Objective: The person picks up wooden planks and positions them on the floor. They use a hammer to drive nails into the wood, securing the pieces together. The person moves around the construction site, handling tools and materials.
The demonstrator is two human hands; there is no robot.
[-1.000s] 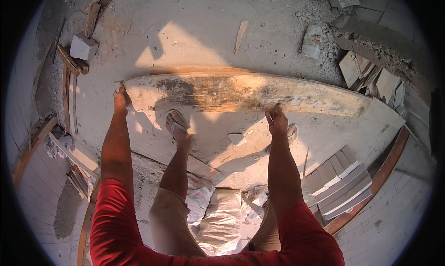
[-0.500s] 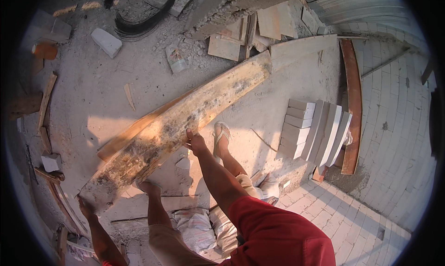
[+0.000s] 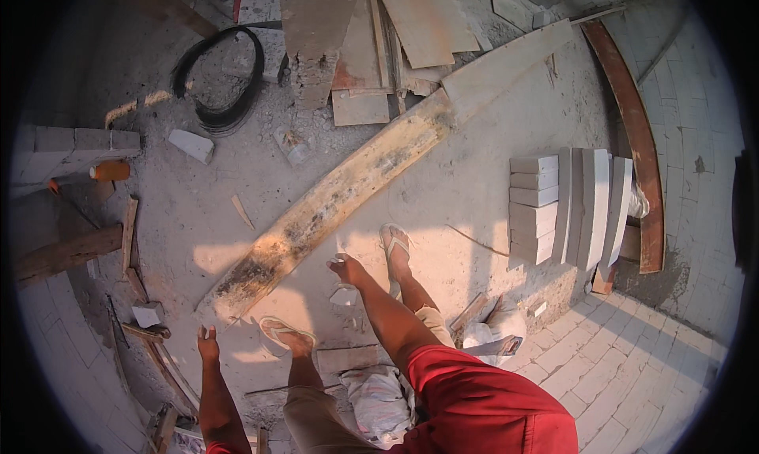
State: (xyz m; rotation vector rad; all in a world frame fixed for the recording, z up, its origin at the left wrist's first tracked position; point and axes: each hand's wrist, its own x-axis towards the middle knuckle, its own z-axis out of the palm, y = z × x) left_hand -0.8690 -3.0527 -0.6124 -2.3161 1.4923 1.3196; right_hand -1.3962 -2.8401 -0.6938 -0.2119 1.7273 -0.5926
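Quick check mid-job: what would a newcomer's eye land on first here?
Most likely the long, dark-stained board lying diagonally across the middle of the floor, with the empty left hand by its lower end and the empty right hand below its middle. After that, the black coil at upper left and the pale blocks grouped at right stand out.

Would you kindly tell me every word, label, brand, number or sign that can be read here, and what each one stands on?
None can be read.
White sack: any faint marks are too blurred to read.
Pale flat scrap: any print is too small to read.
Long board: dark blotches, no legible lettering.
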